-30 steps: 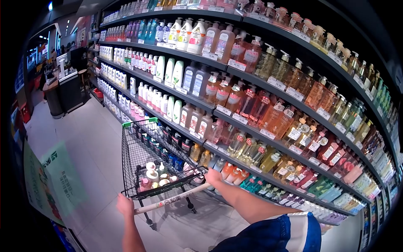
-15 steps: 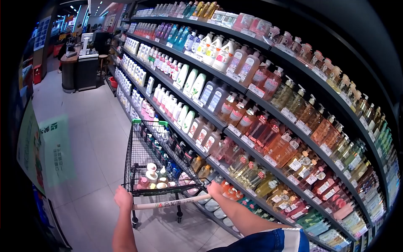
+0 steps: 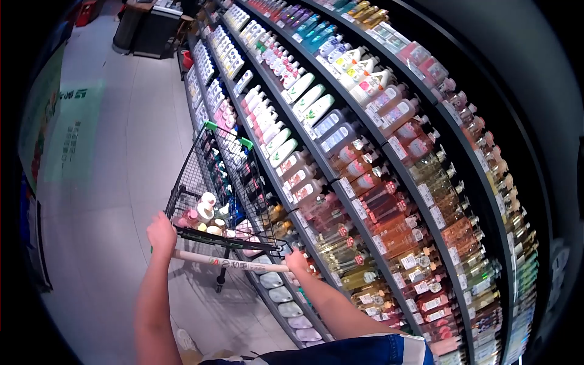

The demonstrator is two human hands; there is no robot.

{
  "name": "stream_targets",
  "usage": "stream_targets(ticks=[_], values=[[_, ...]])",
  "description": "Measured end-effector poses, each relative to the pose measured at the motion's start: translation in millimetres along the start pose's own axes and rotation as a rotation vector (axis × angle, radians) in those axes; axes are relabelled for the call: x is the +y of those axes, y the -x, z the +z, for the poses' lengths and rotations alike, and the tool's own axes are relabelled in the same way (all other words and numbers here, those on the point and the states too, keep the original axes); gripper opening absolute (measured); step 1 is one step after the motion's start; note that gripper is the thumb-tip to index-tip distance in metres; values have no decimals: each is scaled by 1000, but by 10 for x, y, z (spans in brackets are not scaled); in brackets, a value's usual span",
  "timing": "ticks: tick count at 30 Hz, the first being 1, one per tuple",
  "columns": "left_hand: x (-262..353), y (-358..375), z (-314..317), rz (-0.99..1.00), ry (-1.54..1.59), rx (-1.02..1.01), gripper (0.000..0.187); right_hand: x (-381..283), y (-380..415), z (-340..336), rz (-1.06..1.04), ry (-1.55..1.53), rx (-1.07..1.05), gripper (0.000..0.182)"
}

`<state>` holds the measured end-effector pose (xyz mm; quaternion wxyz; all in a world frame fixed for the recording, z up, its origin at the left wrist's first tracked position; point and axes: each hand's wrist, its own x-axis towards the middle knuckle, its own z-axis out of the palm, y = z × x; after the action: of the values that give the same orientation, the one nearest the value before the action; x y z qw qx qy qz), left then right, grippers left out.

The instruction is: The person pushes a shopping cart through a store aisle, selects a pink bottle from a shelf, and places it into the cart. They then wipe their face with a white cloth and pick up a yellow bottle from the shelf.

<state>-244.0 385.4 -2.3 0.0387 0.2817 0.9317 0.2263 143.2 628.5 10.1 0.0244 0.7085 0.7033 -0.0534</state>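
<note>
A black wire shopping cart (image 3: pixel 226 182) with green corner caps stands in front of me. My left hand (image 3: pixel 162 233) is wrapped round the left end of its pale handle bar (image 3: pixel 213 260). At the bar's right end, close to the shelf, my right hand (image 3: pixel 297 261) is closed on the handle. Several bottles (image 3: pixel 205 213) with white, yellow and pink tops sit inside the cart, near its handle side. The fingertips of both hands are partly hidden from view.
Tall dark shelves (image 3: pixel 331 176) run along the right, filled with rows of pump bottles and price tags. Tiled floor (image 3: pixel 128 152) stretches along the left, with a green light patch (image 3: pixel 76 131) on it. A dark counter (image 3: pixel 149 30) stands at the far end.
The view has tilted downward and rolled, so the shelves slant more steeply. The cart and both hands appear shifted left and higher. Both hands keep hold of the handle.
</note>
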Motion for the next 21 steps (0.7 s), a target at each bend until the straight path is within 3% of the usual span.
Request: stream_targets(ticks=[11, 16, 21], values=[[-194, -200, 41, 23, 7, 3, 27, -168, 175, 17, 39, 81, -11, 39], [-384, -278, -29, 43, 8, 14, 26, -209, 364, -20, -87, 92, -125, 44], [-377, -195, -191, 25, -43, -15, 24, -194, 343, 102, -53, -9, -125, 44]])
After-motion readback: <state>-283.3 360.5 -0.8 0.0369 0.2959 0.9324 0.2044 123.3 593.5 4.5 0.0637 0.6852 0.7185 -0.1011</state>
